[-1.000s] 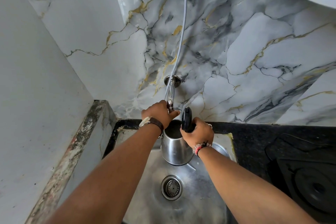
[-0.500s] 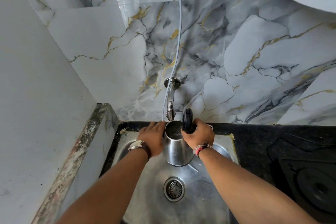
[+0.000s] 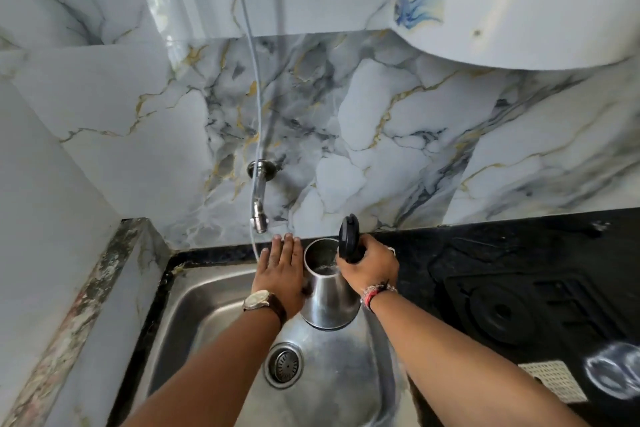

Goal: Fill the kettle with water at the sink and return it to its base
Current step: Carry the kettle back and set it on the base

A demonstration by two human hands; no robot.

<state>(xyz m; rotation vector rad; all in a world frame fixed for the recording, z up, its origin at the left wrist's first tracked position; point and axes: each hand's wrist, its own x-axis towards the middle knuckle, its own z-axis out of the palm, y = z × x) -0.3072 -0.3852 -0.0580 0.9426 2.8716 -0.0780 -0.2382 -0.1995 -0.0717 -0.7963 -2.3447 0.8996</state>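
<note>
A steel kettle (image 3: pixel 329 302) is held over the steel sink (image 3: pixel 207 308), its black lid (image 3: pixel 347 236) flipped up. Water shows inside its open mouth. My right hand (image 3: pixel 369 269) is shut on the kettle's black handle. My left hand (image 3: pixel 282 274) lies flat against the kettle's left side, fingers straight and together, pointing at the wall. The chrome tap (image 3: pixel 259 204) sticks out of the marble wall, up and to the left of the kettle's mouth; no stream is visible. The kettle's base is not in view.
A black counter (image 3: pixel 485 246) runs right of the sink, holding a black stove (image 3: pixel 519 312), a perforated white piece (image 3: pixel 554 381) and clear glassware (image 3: pixel 613 371). A thin hose (image 3: pixel 254 87) hangs down the wall to the tap. A drain (image 3: pixel 284 366) sits in the sink floor. A ledge (image 3: pixel 86 305) borders left.
My left hand left the tap and dropped to the kettle's side. The kettle has shifted right, away from under the spout, and the camera view has moved.
</note>
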